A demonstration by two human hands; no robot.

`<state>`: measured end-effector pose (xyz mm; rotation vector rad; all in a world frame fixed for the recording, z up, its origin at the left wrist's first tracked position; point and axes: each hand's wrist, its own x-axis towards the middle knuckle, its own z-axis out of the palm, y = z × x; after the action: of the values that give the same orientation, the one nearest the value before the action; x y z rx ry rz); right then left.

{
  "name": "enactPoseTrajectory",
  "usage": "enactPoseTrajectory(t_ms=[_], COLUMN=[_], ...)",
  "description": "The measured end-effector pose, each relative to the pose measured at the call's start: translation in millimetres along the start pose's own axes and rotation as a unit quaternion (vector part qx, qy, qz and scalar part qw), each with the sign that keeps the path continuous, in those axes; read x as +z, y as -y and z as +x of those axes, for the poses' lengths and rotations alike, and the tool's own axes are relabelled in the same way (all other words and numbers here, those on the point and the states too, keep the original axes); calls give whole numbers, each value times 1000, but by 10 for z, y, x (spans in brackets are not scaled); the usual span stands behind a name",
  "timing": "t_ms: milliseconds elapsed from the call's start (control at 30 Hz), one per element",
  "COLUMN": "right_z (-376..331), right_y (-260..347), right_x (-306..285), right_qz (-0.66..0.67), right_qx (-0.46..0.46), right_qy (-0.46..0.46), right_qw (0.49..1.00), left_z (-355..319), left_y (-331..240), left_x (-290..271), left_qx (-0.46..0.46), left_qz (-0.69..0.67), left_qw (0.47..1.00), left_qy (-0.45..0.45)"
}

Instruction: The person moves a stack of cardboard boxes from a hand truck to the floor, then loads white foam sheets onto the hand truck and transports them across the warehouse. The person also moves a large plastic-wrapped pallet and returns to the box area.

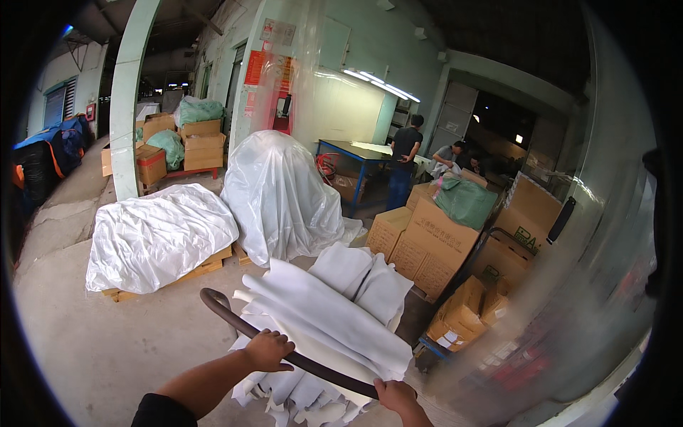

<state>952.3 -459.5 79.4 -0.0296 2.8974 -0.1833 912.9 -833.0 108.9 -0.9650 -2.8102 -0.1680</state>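
Across the front of me runs a dark, curved cart handle point(231, 318). My left hand point(269, 351) is closed around its middle part. Near its right end, my right hand point(396, 395) grips the same bar, with its thumb on top. Just beyond the handle lies a high pile of white, leather-like sheets point(324, 313), some rolled or folded, with ragged edges hanging down toward me. The pile hides the cart bed under it.
White plastic covers a low pallet load point(163, 235) at left and a taller heap point(281, 196) ahead. Large cardboard boxes point(430, 238) stand at right, near a clear plastic curtain point(562, 306). A person point(405, 160) stands by a blue-framed table point(353, 153); others work beyond.
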Motion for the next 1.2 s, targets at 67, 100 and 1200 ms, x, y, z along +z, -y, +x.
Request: enactPoseTrajectory(t_ms=[67, 100, 1200], right_z=[-35, -56, -596], right_y=[-151, -220, 681], right_x=[54, 62, 352], right_qz=[-46, -1, 135], right_qx=[90, 126, 95], right_qy=[0, 1, -472], right_qw=[995, 992, 866], left_z=[-197, -280, -563], left_y=[490, 666, 1426], left_x=[-262, -348, -347], left_qx=[-92, -162, -124], left_qz=[57, 97, -31], left_qw=[986, 960, 944], left_qy=[124, 209, 305])
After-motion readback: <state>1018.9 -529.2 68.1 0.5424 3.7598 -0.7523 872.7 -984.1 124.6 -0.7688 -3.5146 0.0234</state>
